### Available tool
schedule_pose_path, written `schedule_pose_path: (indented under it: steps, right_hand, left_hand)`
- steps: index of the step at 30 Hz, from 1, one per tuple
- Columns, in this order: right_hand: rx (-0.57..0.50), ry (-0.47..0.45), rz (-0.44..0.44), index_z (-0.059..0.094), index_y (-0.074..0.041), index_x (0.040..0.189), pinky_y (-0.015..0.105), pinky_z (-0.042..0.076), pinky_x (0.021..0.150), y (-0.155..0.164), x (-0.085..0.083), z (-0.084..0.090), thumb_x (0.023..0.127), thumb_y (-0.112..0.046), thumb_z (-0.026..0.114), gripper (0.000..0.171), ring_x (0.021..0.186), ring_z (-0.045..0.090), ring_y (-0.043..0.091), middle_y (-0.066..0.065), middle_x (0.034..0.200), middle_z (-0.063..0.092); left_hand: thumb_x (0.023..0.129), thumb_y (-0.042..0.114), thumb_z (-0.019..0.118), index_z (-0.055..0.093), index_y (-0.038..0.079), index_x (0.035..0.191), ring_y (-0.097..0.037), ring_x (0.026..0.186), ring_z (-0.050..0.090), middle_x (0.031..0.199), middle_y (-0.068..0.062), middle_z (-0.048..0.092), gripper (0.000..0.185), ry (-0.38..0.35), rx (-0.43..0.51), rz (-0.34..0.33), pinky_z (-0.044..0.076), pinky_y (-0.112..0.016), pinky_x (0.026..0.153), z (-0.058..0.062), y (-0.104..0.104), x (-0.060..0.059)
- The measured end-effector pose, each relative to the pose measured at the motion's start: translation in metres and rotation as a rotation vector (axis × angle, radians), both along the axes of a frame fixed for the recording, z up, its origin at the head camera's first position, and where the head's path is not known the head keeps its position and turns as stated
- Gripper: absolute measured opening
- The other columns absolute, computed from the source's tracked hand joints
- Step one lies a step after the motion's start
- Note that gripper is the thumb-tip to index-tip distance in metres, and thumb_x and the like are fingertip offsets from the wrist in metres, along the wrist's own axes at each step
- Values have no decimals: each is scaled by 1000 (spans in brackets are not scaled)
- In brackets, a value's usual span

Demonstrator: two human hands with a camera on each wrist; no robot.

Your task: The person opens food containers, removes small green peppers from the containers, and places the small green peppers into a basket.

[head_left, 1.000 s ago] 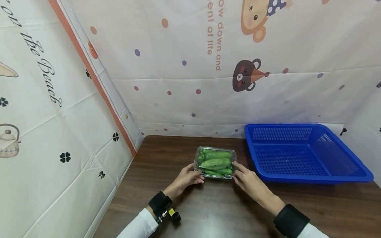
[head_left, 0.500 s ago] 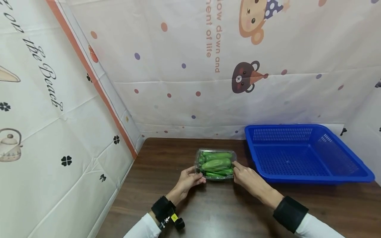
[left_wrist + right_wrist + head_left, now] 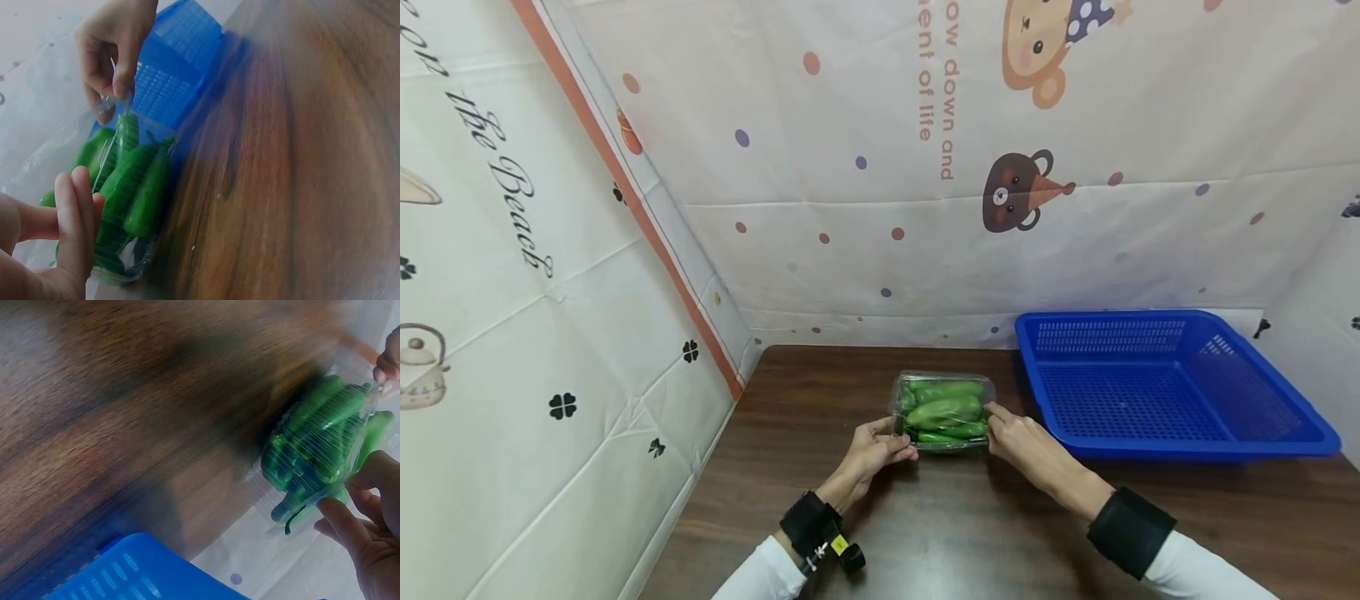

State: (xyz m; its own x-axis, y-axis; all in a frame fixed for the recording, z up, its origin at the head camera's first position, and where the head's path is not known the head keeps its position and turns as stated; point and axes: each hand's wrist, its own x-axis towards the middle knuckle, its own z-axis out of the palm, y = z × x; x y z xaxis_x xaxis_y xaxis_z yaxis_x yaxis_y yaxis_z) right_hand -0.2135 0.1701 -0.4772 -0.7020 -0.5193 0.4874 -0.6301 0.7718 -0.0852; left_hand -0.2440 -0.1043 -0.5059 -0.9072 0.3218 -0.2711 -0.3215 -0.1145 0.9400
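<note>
Hands [image 3: 880,446] [image 3: 1018,440] pinch pepper box [image 3: 943,411] ends

Head view: evenly and brightly lit from above, colours clean, focus sharp throughout. Wide-angle lens bends the backdrop [image 3: 925,167] lines outward near the edges. Soft, short shadows lie under the forearms on the table [image 3: 970,542]. Faint sheen on the table surface. Both wrist views: heavy motion blur across the wood grain, dimmer corners, glare streaks on the clear film of the pack [image 3: 319,450].
</note>
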Motion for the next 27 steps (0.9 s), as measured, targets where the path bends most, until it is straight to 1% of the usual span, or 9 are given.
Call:
schedule_pose_path:
  steps: [8, 10, 12, 15, 17, 18, 20, 24, 27]
  right_hand:
    - [24, 30, 3, 55, -3, 74, 15, 40, 43, -2, 2, 2, 86, 9, 67, 21, 52, 50, 10, 31, 114, 68]
    - [13, 43, 9, 55, -3, 75, 15, 43, 44, 0, 2, 3, 85, 10, 66, 19, 54, 54, 12, 28, 112, 69]
    - [-31, 47, 29, 57, -4, 77, 14, 44, 45, 1, 2, 9, 85, 12, 66, 19, 56, 53, 8, 18, 100, 70]
    - [-81, 28, 80, 61, -4, 82, 13, 46, 49, 2, -1, 25, 86, 12, 65, 18, 62, 53, 3, 4, 85, 63]
    - [-108, -19, 86, 65, -2, 87, 13, 48, 52, 3, -5, 38, 89, 10, 67, 13, 65, 53, 1, 1, 82, 60]
    - [-106, -44, 79, 67, -1, 90, 15, 51, 54, 3, -7, 43, 90, 9, 67, 10, 67, 58, 4, 3, 84, 63]
    - [-111, -89, 39, 70, 2, 94, 18, 56, 58, 6, -13, 51, 92, 6, 66, 7, 73, 65, 10, 8, 89, 68]
    - [-213, -142, -96, 72, 4, 99, 25, 59, 58, 13, -25, 63, 95, 2, 65, 8, 74, 68, 17, 14, 91, 72]
    - [-311, -163, -184, 73, 3, 99, 25, 51, 51, 17, -34, 68, 96, -1, 67, 9, 63, 62, 16, 16, 88, 74]
  left_hand:
    - [99, -5, 60, 21, -13, 157, -10, 71, 74, 82, -6, 75, 70, -8, 25, -9, 64, -18, 77, -1, -2, -2]
    - [99, -6, 60, 22, -13, 156, -11, 71, 74, 84, -8, 75, 69, -5, 23, -10, 64, -19, 77, 0, -2, -3]
    - [98, -8, 59, 23, -14, 156, -12, 71, 74, 87, -12, 75, 68, 0, 21, -13, 64, -19, 77, 0, -1, -3]
    - [98, -9, 58, 23, -15, 155, -13, 71, 75, 90, -14, 75, 68, 11, 28, -13, 64, -20, 77, 1, -1, -3]
    - [98, -8, 58, 21, -16, 155, -13, 72, 75, 89, -14, 75, 69, 19, 32, -18, 64, -20, 78, 2, -1, -3]
    - [98, -7, 59, 20, -16, 155, -13, 72, 75, 87, -13, 76, 69, 19, 34, -22, 64, -20, 78, 2, 0, -3]
    - [99, -6, 59, 17, -15, 156, -12, 72, 75, 84, -9, 76, 71, 18, 37, -32, 64, -20, 79, 2, 0, -2]
    - [99, -6, 59, 14, -14, 157, -13, 72, 75, 80, -6, 75, 74, 3, 46, -44, 64, -20, 78, 0, 1, -1]
    - [98, -7, 59, 14, -13, 158, -15, 72, 75, 81, -8, 75, 75, 4, 53, -42, 65, -22, 77, -2, 0, -1]
